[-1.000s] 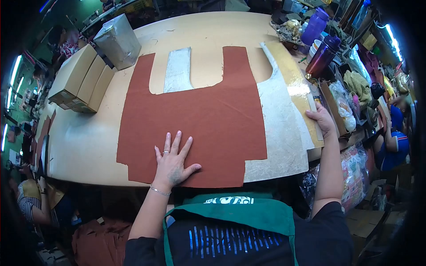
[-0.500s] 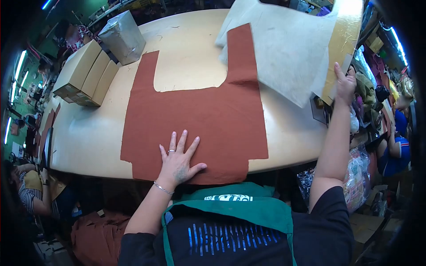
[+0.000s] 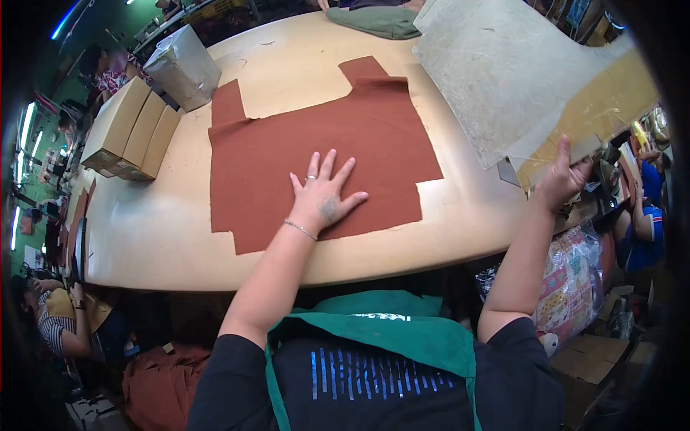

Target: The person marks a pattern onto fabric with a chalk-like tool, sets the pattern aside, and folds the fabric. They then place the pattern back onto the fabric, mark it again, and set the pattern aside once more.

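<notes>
A reddish-brown cut fabric piece (image 3: 287,165) with two straps lies on the pale table (image 3: 374,258), its upper parts wrinkled and folded. My left hand (image 3: 325,197) rests on the fabric's lower middle, palm down with fingers spread. At the right, my right hand (image 3: 564,179) grips the taped edge of a large whitish template sheet (image 3: 503,79), thumb raised along it. The sheet is tilted and held off to the right of the fabric; its far right end runs into the dark image border.
Cardboard boxes (image 3: 129,133) and a wrapped box (image 3: 184,68) stand at the table's left. Olive cloth (image 3: 374,21) lies at the far edge by another person's hands. Brown fabric (image 3: 162,384) is heaped below left. A plastic-wrapped bundle (image 3: 571,287) sits below right. Other people sit at both sides.
The fabric has shifted away from the near edge and rotated, its straps folding. My left hand has moved forward and right with it. The sheet has swung to the right. Olive cloth has appeared.
</notes>
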Action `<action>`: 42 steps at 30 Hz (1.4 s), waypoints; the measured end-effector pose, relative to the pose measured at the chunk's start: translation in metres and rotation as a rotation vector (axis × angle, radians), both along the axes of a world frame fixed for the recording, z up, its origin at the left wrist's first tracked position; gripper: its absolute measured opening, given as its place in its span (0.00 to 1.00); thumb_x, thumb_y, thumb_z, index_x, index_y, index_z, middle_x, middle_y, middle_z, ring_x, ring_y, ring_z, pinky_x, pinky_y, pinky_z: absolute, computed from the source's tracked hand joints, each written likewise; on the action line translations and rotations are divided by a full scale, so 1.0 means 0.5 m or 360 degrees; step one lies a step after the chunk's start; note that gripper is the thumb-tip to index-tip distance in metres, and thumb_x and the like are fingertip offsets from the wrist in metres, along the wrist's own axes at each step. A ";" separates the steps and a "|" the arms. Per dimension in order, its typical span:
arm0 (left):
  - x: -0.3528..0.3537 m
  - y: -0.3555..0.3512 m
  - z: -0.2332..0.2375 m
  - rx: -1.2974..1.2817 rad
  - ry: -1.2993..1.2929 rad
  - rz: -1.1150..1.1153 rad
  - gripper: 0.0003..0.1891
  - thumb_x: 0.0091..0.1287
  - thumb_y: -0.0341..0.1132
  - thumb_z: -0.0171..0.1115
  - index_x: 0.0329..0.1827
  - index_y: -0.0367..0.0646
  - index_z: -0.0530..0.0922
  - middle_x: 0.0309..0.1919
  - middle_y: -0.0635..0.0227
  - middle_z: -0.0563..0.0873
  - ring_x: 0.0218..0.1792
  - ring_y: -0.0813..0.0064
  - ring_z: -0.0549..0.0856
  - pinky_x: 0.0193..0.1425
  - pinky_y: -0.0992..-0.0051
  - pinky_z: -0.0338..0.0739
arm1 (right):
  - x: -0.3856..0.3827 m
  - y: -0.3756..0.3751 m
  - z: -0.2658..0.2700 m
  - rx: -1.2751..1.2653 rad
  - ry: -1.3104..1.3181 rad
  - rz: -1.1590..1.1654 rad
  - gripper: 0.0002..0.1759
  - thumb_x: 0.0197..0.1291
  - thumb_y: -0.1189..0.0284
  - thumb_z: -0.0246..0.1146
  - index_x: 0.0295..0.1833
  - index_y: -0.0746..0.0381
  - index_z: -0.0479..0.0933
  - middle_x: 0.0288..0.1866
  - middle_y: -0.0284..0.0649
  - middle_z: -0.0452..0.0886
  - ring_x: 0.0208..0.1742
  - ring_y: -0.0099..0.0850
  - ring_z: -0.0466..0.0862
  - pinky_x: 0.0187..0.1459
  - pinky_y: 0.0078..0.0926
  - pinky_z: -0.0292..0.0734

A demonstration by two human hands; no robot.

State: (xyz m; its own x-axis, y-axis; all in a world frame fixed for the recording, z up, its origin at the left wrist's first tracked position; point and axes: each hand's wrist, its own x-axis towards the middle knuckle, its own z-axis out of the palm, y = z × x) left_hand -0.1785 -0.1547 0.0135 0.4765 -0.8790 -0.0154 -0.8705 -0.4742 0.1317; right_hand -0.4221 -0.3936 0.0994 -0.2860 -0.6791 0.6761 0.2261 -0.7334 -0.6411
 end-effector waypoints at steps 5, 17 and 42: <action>-0.059 0.096 0.019 0.0179 0.0075 -0.0087 0.37 0.55 0.64 0.49 0.66 0.61 0.57 0.69 0.63 0.48 0.69 0.56 0.45 0.58 0.33 0.46 | -0.096 0.032 0.030 0.0007 0.0004 -0.0012 0.19 0.52 0.76 0.63 0.51 0.65 0.70 0.51 0.38 0.74 0.50 0.26 0.72 0.54 0.23 0.63; -0.061 0.143 0.044 0.0310 0.0051 -0.0028 0.36 0.55 0.63 0.50 0.66 0.60 0.58 0.68 0.63 0.50 0.69 0.54 0.46 0.56 0.31 0.45 | -0.160 0.093 0.041 0.0132 0.0060 0.0029 0.23 0.52 0.75 0.63 0.55 0.65 0.67 0.54 0.39 0.71 0.55 0.29 0.69 0.58 0.26 0.60; 0.297 -0.224 0.045 -0.0442 0.0102 0.0736 0.35 0.61 0.65 0.32 0.66 0.55 0.59 0.68 0.65 0.55 0.69 0.55 0.45 0.61 0.35 0.35 | -0.340 0.186 -0.012 0.0319 0.0338 -0.0311 0.25 0.53 0.74 0.61 0.58 0.65 0.65 0.55 0.41 0.70 0.55 0.30 0.69 0.58 0.28 0.59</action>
